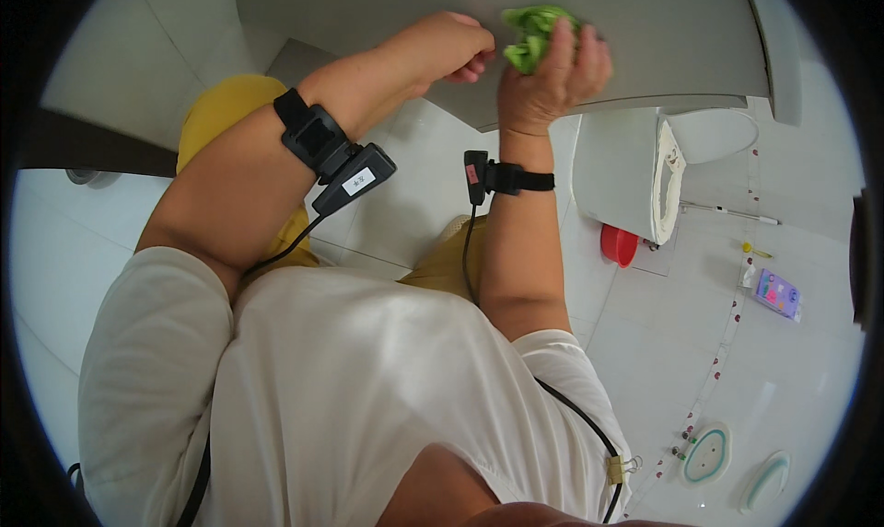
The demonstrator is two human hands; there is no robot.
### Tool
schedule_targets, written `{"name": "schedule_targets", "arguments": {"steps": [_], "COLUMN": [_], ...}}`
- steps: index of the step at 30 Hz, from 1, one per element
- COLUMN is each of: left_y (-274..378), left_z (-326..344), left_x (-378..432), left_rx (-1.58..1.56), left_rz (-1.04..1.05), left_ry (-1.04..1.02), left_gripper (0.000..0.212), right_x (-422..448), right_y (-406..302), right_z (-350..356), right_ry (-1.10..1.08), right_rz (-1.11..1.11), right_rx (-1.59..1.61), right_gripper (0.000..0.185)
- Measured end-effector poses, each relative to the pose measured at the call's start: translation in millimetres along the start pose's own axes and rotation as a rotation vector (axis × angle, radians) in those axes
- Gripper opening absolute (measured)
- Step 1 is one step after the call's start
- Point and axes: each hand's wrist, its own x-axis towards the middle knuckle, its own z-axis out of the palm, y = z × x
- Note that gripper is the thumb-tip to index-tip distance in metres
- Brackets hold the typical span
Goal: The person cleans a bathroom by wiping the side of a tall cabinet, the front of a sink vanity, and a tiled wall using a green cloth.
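Note:
My right hand [563, 71] presses a crumpled green cloth [535, 37] against a smooth grey panel [663, 37], which looks like a cabinet front. Its fingers spread over the cloth and are slightly blurred. To the left of the cloth, my left hand [459, 47] is closed with the fingers curled in, close to the same panel. Nothing shows in it, and whether its knuckles touch the panel is unclear. A black strap with a small cabled device [356, 178] sits on my left forearm. Another strapped device [476, 177] is on my right wrist.
A white toilet [615, 171] with its lid [715, 135] raised stands below the panel's right part. Beside it are a red plastic bucket [619, 244] and a thin pole [732, 213]. A purple pack [778, 293] and an oval basin [707, 454] appear at the tiled wall, right.

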Motion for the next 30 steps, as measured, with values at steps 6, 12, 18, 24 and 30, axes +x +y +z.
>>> {"name": "schedule_targets", "arguments": {"steps": [6, 12, 18, 24, 30], "left_y": [-3.4, -7.8, -19.0, -11.8, -1.3], "left_z": [-10.1, -24.1, -20.8, -5.9, 26.0], "left_x": [7.9, 13.6, 12.6, 7.2, -33.4], "left_rx": [0.597, 1.046, 1.024, 0.786, -0.416], "left_rz": [0.098, -0.129, -0.095, -0.01, -0.189], "left_ry": [0.07, -0.149, -0.211, -0.088, -0.476], "left_gripper": [0.027, 0.035, 0.046, 0.058, 0.042], "right_x": [-44.2, -79.9, -72.0, 3.7, 14.4], "right_y": [-20.2, -10.7, -9.5, -33.1, -34.3], "right_z": [20.7, 1.6, -28.0, -72.6, -88.5], "right_ry": [-0.103, -0.443, -0.62, -0.652, -0.574], "right_rz": [-0.094, -0.224, -0.031, 0.967, 1.056], "right_rx": [0.023, 0.073, 0.299, 0.746, 0.952], "right_gripper": [0.045, 0.044, 0.048, 0.056, 0.052]}}
